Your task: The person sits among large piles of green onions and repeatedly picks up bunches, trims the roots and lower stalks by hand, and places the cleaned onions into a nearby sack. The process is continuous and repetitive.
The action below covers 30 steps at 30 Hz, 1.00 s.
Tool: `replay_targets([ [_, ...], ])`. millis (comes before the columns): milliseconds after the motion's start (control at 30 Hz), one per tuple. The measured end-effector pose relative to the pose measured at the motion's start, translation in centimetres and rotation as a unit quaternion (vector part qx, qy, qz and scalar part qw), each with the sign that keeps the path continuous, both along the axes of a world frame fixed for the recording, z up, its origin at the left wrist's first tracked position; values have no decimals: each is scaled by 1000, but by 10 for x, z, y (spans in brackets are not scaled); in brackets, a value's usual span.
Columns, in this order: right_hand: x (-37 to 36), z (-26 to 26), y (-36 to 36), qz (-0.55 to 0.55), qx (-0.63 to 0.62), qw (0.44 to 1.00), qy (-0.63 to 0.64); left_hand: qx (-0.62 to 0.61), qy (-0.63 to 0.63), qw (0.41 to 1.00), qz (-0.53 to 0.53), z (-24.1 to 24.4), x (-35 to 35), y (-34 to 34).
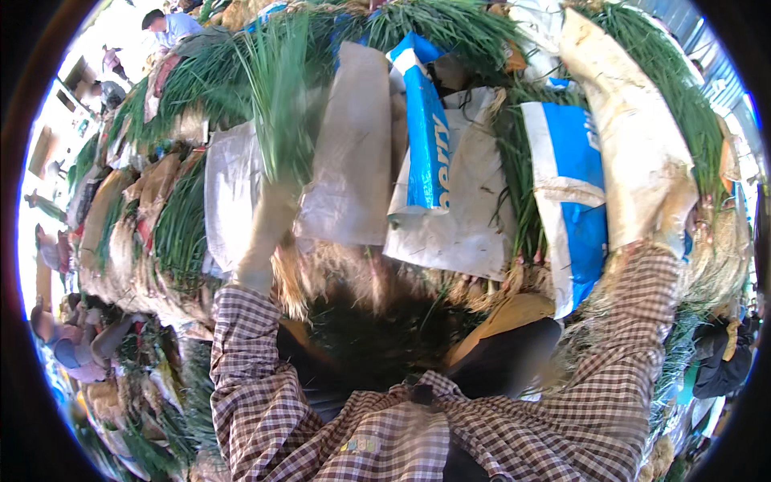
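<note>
My left hand [271,220], blurred by motion, is closed around a bunch of green onions [280,120]. Their long green leaves point away from me, and the pale roots hang below my fist. At the right, my right hand [671,220] is at the lower end of a long off-white sack piece [626,120]. Its fingers blend into the pale material, so their grip is unclear. Between my hands, a grey-white sack sheet [349,150] and a blue-and-white printed sack piece [427,132] lie over stacked onions with their roots [361,271] towards me.
Another blue-and-white sack piece [569,199] hangs beside my right forearm. More leafy onions [446,24] and wrapped bundles [144,199] stand behind and to the left. My bent knees [506,343] are close to the pile. People are at the left, including a person in light blue [174,27].
</note>
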State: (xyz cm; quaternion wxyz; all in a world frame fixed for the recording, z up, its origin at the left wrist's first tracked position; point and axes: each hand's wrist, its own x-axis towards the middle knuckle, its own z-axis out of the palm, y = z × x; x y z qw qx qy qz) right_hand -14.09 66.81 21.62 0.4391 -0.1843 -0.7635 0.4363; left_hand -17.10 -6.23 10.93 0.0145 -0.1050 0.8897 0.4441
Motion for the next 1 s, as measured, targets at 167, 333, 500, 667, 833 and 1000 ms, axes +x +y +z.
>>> replay_targets([
  [167, -2, -5, -60, 131, 14, 988, 79, -184, 15, 983, -4, -82, 27, 18],
  [333, 1, 21, -125, 50, -32, 990, 128, 252, 37, 966, -48, -106, 86, 103],
  [500, 31, 31, -87, 61, -125, 974, 181, 558, -242, 791, -75, -110, 105, 205],
  [667, 42, 19, -89, 49, -147, 983, 99, 803, -188, 565, 19, -101, 71, 241],
  [833, 98, -2, -183, 106, -210, 968, 85, 769, -218, 599, 39, -96, 45, 264],
  [1000, 204, -76, -234, 76, -245, 961, 107, 782, -244, 573, -16, -105, 37, 268],
])
